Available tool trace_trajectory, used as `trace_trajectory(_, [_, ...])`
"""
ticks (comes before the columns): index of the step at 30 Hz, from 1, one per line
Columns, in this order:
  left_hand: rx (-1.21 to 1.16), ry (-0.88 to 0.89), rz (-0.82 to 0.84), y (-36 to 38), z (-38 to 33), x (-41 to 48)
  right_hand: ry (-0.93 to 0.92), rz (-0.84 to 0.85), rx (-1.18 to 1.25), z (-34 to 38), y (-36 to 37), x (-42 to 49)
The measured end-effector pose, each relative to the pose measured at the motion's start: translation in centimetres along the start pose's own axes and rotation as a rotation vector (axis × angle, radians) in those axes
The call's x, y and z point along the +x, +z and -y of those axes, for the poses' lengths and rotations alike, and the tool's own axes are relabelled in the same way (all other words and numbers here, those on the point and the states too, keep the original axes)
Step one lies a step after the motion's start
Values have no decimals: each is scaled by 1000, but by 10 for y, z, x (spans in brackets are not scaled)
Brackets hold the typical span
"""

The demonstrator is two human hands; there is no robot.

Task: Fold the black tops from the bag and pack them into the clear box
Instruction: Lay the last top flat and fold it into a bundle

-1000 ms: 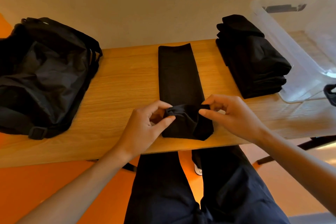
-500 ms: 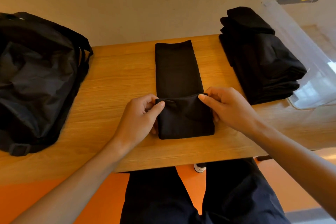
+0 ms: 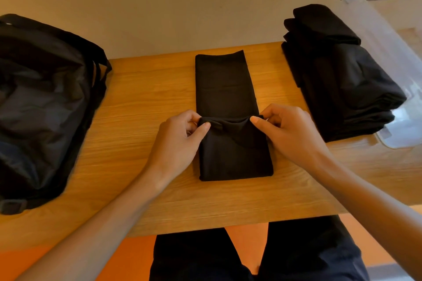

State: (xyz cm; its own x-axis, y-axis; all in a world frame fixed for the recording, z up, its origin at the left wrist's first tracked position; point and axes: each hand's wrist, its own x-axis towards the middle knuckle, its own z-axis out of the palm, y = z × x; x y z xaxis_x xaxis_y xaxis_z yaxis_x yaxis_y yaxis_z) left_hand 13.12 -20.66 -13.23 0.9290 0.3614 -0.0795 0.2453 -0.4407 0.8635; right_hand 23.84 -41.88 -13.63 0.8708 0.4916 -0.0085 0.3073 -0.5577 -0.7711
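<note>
A long black fabric top [image 3: 225,89], folded into a narrow strip, lies on the light wooden tabletop [image 3: 137,102]; its near end is doubled over, and the left hand [image 3: 180,141] and right hand [image 3: 290,134] each pinch a corner of that doubled edge between thumb and fingertips; beyond the fingers the strip runs on flat; well outside the left fingers sits a crumpled black nylon bag [image 3: 41,102]; outside the right fingers stands a stack of folded black tops [image 3: 342,80], with a clear plastic box [image 3: 388,29] just past it.
</note>
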Motion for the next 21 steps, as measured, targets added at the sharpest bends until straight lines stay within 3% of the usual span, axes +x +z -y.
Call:
trace_trajectory(11, [137, -24, -54, 0, -1, 16, 10, -67, -89, -1, 4, 15])
trace_trajectory(15, [276, 4, -112, 4, -1, 16, 35, -94, -224, 2, 8, 15])
trace_trajectory(17, [380, 83, -220, 4, -4, 8, -11, -182, -361, 9, 9, 9])
trace_trajectory(19, [494, 269, -300, 3, -9, -8, -156, -283, -507, 15, 11, -7])
trace_trajectory(21, [604, 421, -186, 8, -10, -25, -341, -264, -544, 21, 19, -30])
